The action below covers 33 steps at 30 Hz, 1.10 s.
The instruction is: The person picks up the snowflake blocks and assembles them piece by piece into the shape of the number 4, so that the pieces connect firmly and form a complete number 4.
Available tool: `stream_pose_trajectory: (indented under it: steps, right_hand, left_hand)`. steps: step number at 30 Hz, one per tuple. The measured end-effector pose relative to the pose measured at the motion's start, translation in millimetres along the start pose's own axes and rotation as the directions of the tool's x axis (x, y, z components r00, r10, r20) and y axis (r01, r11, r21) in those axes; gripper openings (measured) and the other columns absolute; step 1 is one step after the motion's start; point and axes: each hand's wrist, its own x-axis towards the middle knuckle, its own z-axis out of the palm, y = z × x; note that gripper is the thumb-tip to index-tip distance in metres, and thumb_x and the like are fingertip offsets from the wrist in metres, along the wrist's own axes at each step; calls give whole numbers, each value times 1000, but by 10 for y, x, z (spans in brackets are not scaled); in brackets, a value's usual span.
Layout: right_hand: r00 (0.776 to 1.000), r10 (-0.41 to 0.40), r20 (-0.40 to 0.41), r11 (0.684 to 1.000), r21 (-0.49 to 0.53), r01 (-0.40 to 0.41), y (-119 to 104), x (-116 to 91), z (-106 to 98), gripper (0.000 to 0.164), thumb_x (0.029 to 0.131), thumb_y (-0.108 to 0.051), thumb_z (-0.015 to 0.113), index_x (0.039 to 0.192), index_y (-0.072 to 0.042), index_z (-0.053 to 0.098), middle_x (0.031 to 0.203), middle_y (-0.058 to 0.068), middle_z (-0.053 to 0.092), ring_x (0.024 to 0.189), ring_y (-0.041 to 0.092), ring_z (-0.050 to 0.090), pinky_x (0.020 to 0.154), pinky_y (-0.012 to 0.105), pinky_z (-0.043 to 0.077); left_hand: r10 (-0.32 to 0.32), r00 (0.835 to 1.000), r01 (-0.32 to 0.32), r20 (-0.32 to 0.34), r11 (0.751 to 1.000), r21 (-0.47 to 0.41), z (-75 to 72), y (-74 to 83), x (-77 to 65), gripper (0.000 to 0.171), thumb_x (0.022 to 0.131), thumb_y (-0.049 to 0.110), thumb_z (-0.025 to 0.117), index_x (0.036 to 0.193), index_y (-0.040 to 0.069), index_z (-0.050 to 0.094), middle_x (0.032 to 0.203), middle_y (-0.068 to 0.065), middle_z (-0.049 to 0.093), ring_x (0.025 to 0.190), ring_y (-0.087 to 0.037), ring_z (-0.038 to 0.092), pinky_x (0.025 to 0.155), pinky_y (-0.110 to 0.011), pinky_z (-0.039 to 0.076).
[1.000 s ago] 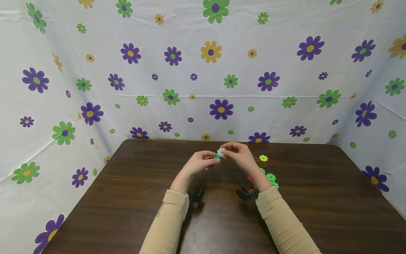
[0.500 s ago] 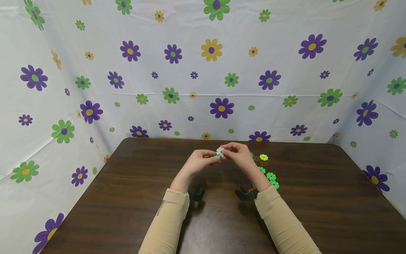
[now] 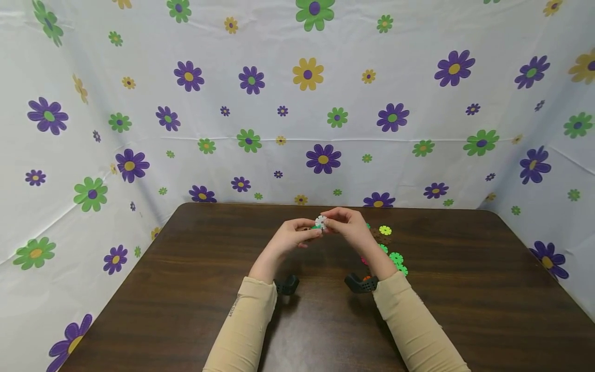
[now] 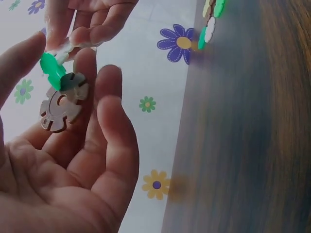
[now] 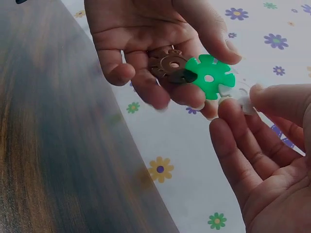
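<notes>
Raised above the far part of the table, my left hand (image 3: 290, 237) holds a green notched disc (image 5: 214, 67) between thumb and fingers. A brown notched disc (image 5: 165, 67) is joined to the green one by its slots and lies against the left fingers. From the other side my right hand (image 3: 350, 228) pinches a white notched disc (image 3: 319, 222) by its edge. The white disc meets the green disc's rim in the right wrist view, and the right thumb and fingertips hide part of it.
On the dark wooden table (image 3: 195, 268), several loose discs lie near the right forearm, among them a yellow one (image 3: 385, 230), brown ones (image 3: 384, 239) and green ones (image 3: 396, 258). The right wrist partly covers them. A flower-print curtain (image 3: 269, 165) stands behind the table.
The white disc in my right hand has shifted slightly left, closer over the green disc. Both hands otherwise stay nearly in place, with the same hold.
</notes>
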Motion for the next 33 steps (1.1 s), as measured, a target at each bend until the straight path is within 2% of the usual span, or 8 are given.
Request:
stream_pose_trajectory:
  steps: [5, 9, 13, 18, 23, 28, 30, 33]
  right_hand:
    - [1000, -18, 24, 999, -46, 19, 38, 14, 5, 26, 95, -11, 63, 115, 5, 66, 107, 16, 67, 82, 20, 68, 79, 42, 55]
    - [998, -12, 55, 998, -63, 15, 36, 10, -54, 30, 96, -13, 63, 119, 4, 64, 110, 19, 66, 86, 27, 68, 78, 41, 56]
    - [997, 8, 73, 993, -117, 1, 56, 14, -196, 31, 96, -15, 62, 120, 5, 63, 114, 22, 65, 88, 36, 67, 78, 40, 55]
    - [994, 67, 82, 968, -248, -44, 98, -16, -442, 32, 96, -18, 63, 119, 4, 65, 109, 24, 65, 93, 44, 63, 83, 48, 53]
    - [991, 127, 44, 913, -395, -100, 226, -50, -687, 34, 94, -20, 65, 119, 3, 65, 110, 20, 66, 96, 39, 62, 83, 48, 52]
    - [979, 196, -53, 822, -535, -194, 394, -57, -836, 37, 91, -20, 68, 121, 2, 65, 110, 18, 65, 90, 29, 59, 75, 37, 51]
    - [968, 233, -90, 782, -574, -241, 452, -60, -866, 38, 89, -21, 70, 122, -1, 66, 109, 17, 65, 88, 28, 59, 76, 40, 51]
    - [959, 259, -115, 724, -634, -271, 514, -76, -892, 41, 88, -25, 71, 124, -7, 66, 114, 20, 64, 98, 34, 59, 92, 60, 38]
  left_hand:
    - [-5, 999, 6, 35, 1000, -25, -19, -22, -6, 40, 91, 18, 69, 125, 0, 60, 108, -23, 67, 89, -34, 66, 71, -37, 53]
    - [-14, 999, 15, 30, 1000, -17, -26, -23, 0, 38, 91, 18, 68, 124, 0, 60, 109, -25, 66, 85, -29, 67, 64, -30, 52]
    - [-18, 1000, 18, 23, 999, -31, -38, -14, -9, 36, 92, 16, 67, 123, -1, 60, 111, -26, 66, 88, -33, 66, 64, -29, 52]
    - [-14, 999, 16, 32, 998, -56, -57, -7, -32, 37, 92, 14, 66, 124, -2, 58, 115, -28, 63, 97, -44, 61, 64, -28, 51]
    - [-2, 999, 4, 33, 998, -60, -72, -12, -34, 35, 94, 15, 64, 124, -2, 58, 112, -24, 66, 92, -37, 64, 64, -28, 49]
    - [3, 999, -1, 32, 998, -62, -84, -16, -31, 33, 95, 15, 63, 123, -2, 58, 108, -19, 69, 86, -26, 65, 64, -28, 47]
    - [-2, 1000, 3, 27, 998, -59, -86, -16, -30, 32, 95, 15, 63, 122, -1, 59, 108, -18, 69, 85, -25, 65, 65, -29, 47]
    - [-7, 1000, 8, 22, 998, -59, -85, -19, -24, 32, 95, 15, 63, 122, 0, 59, 106, -16, 70, 85, -25, 65, 64, -28, 47]
